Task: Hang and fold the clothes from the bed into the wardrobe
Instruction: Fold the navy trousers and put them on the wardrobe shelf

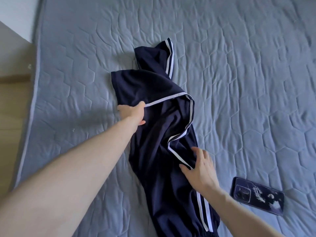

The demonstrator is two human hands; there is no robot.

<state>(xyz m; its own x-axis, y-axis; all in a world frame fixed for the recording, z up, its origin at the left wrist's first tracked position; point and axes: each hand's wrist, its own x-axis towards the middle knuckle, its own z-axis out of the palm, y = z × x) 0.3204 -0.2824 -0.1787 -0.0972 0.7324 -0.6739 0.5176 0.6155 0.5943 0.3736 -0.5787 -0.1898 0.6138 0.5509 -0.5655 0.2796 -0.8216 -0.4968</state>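
Note:
Navy track trousers (153,151) with white side stripes lie crumpled lengthwise on the quilted grey-blue mattress (239,74). One leg is bent over itself near the middle. My left hand (134,113) pinches the trousers' left edge at a folded-over flap. Over the striped fold lower down, my right hand (200,170) rests with fingers spread, touching the fabric and gripping nothing. No wardrobe is in view.
A dark phone (258,196) with a printed case lies on the mattress to the right of my right hand. The mattress's left edge (32,108) borders a beige floor and wooden surface (12,93).

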